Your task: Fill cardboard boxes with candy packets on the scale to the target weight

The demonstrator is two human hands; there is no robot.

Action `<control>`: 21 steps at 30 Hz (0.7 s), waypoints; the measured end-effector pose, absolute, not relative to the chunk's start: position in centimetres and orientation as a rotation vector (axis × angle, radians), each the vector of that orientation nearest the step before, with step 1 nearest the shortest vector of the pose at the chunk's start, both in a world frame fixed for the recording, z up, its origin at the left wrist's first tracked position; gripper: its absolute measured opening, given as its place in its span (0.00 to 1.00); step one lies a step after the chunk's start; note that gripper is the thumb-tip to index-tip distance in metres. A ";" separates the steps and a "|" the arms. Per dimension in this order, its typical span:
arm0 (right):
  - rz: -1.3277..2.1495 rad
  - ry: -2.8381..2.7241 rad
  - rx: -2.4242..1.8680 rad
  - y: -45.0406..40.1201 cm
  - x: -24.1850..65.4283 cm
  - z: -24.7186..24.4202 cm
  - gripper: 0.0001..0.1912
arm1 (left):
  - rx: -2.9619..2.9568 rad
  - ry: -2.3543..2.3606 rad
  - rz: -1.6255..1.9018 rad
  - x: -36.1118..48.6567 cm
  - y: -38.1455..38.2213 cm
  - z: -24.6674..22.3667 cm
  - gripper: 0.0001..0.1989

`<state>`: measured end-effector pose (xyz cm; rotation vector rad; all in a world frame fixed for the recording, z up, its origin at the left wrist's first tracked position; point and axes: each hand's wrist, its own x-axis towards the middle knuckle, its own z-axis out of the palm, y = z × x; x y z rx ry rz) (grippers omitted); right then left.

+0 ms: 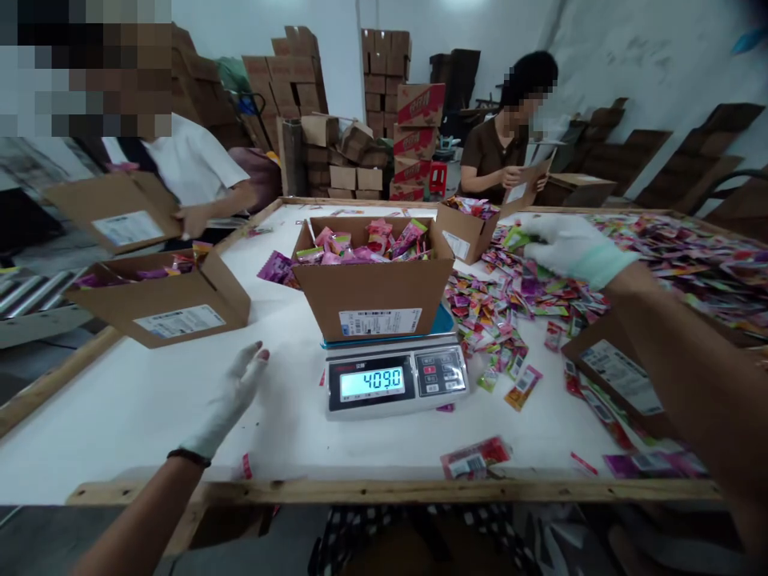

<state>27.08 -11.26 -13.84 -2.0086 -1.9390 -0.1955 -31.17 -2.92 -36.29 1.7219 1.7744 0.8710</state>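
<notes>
Filling the box (372,290), I judge, my empty left hand (231,404) half-open, my right hand (564,250) pinching a green packet (515,238) that wants carrying left

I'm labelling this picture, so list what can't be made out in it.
Head view: lower contents of the middle box, hidden by its front wall and upper packets.
Head view: print on its label, too small.
Head view: part of the lower-right box, covered by the right forearm.
Head view: whether the right hand grips the green packet, blurred.

Right hand (561,246) at the sweets (480,316) — left hand (231,396) near the scale (396,384), its display reading 409.0 under a filled box (372,292).
</notes>
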 end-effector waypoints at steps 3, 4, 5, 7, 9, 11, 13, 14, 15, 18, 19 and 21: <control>-0.069 -2.055 -2.061 -10.9 26.9 -15.5 0.23 | 1.762 1.506 1.060 -29.0 -3.6 -30.9 0.47; -0.019 -2.066 -2.032 -10.8 26.8 -16.2 0.26 | 1.777 1.387 1.149 -28.2 -3.8 -28.7 0.50; 0.037 -2.064 -1.989 -10.8 26.6 -17.2 0.28 | 1.789 1.271 1.235 -27.3 -4.0 -26.5 0.51; 0.150 -2.010 -1.909 -11.0 26.4 -19.8 0.29 | 1.820 1.142 1.361 -25.6 -4.4 -22.2 0.48; 0.257 -1.889 -1.850 -11.5 26.5 -23.3 0.30 | 1.919 1.210 1.342 -24.2 -4.9 -18.6 0.32; 0.350 -1.735 -1.782 -12.1 27.0 -27.8 0.30 | 2.041 1.360 1.264 -23.5 -5.5 -15.9 0.20; 0.433 -1.567 -1.752 -13.1 27.6 -32.5 0.29 | 2.112 1.481 1.273 -23.2 -6.1 -13.5 0.15; 0.457 -1.474 -1.763 -13.6 27.8 -34.7 0.29 | 2.102 1.514 1.351 -23.0 -6.4 -12.3 0.13; 0.476 -1.394 -1.780 -14.3 27.9 -36.7 0.29 | 2.058 1.521 1.464 -22.7 -6.7 -11.0 0.13; 0.545 -1.281 -1.825 -15.9 27.5 -40.9 0.32 | 1.867 1.309 1.832 -19.9 -7.0 -6.3 0.14; 0.572 -1.298 -1.830 -16.2 27.2 -41.8 0.34 | 1.836 1.180 1.913 -18.3 -6.9 -4.8 0.13; 0.615 -1.361 -1.822 -16.4 26.7 -43.0 0.37 | 1.956 0.965 1.880 -14.5 -6.7 -2.3 0.11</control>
